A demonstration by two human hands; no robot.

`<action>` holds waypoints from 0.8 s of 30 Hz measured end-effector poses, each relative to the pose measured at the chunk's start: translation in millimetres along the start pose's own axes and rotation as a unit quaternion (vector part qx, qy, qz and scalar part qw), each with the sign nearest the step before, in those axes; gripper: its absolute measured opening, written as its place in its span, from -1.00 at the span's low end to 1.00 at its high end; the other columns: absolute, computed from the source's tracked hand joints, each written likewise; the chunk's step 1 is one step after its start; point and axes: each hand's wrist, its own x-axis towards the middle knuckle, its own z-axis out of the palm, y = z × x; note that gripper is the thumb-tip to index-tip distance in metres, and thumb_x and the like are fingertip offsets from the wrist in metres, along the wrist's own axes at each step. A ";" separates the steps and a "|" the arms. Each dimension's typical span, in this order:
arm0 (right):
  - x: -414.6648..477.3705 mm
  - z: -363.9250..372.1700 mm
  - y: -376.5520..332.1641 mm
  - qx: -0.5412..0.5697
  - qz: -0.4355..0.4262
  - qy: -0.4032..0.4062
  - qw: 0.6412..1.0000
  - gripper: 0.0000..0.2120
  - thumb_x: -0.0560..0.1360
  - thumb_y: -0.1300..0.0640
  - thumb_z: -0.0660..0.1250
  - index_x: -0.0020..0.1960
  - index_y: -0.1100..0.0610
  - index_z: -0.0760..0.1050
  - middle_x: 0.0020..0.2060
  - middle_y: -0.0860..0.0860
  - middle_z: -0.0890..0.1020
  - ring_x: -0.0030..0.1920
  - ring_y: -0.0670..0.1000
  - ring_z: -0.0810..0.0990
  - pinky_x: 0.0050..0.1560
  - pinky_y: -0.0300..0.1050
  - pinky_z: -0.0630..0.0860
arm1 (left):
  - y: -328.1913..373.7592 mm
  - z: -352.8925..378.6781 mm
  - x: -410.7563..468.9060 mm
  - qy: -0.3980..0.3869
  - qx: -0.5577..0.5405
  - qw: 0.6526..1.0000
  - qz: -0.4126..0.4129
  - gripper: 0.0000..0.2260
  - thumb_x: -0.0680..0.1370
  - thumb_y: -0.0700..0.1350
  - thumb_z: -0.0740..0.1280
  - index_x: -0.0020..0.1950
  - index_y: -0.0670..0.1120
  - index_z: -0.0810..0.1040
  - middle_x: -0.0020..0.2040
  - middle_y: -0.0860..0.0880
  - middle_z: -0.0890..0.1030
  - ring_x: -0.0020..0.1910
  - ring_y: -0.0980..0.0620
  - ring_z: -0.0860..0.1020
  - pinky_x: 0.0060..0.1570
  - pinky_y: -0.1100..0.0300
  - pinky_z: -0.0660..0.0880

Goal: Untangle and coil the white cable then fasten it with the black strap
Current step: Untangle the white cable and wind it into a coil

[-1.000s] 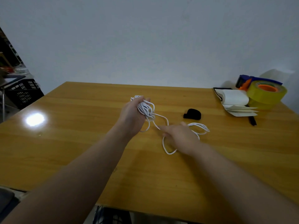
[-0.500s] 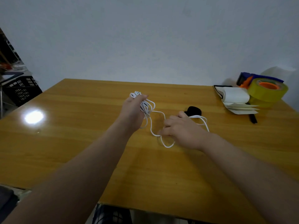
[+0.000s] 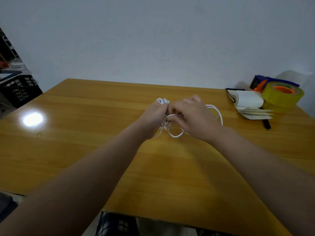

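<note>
The thin white cable (image 3: 175, 135) is bunched between both hands above the middle of the wooden table (image 3: 85, 133). My left hand (image 3: 154, 114) is closed around a bundle of its loops, whose tops stick out above the fist. My right hand (image 3: 194, 116) pinches a strand right beside the left hand. A loose loop hangs below the hands, and another arcs out to the right of my right hand. The black strap is hidden behind my right hand.
At the table's far right corner lie a small open notepad (image 3: 249, 103), a yellow tape roll in a blue and orange dispenser (image 3: 283, 96) and a black pen (image 3: 266, 124). A dark crate (image 3: 18, 91) stands off the table at the left. A light glare marks the left tabletop.
My right hand moved from the table surface up and left to meet my left hand, drawing a strand with it. It now covers the black strap, which was visible before.
</note>
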 end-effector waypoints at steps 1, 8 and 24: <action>1.0 0.2 0.6 0.007 0.022 0.001 1.000 -0.82 0.46 -0.05 0.27 -0.22 0.03 0.37 -0.35 -0.06 0.55 -0.28 0.05 0.50 -0.14 -0.16 0.11 | -0.4 2.8 0.5 -0.001 -0.026 1.000 -0.009 -0.79 0.56 -0.28 0.12 -0.28 -0.15 0.36 -0.34 -0.04 0.37 -0.46 0.18 0.36 -0.38 0.29 0.33; 1.9 -4.8 2.1 0.003 0.123 -0.015 0.992 -0.56 0.32 -0.21 0.41 -0.19 0.06 0.27 -0.32 -0.06 0.47 -0.24 0.01 0.37 -0.12 -0.12 0.12 | 10.1 -0.8 -2.1 -0.091 -0.008 0.995 -0.036 -0.76 0.63 -0.11 0.09 -0.13 -0.18 0.45 -0.22 -0.09 0.46 -0.27 0.09 0.46 -0.24 0.30 0.41; -9.1 -21.0 13.2 0.223 0.147 -0.143 0.953 -0.60 0.56 0.02 0.22 0.38 0.07 0.37 0.23 -0.07 0.51 0.19 -0.20 0.42 0.18 -0.41 0.35 | -9.0 -38.8 -10.3 -0.108 0.091 0.989 0.038 -0.73 0.54 -0.04 0.36 -0.26 -0.12 0.37 -0.44 -0.12 0.35 -0.51 0.04 0.30 -0.52 0.28 0.26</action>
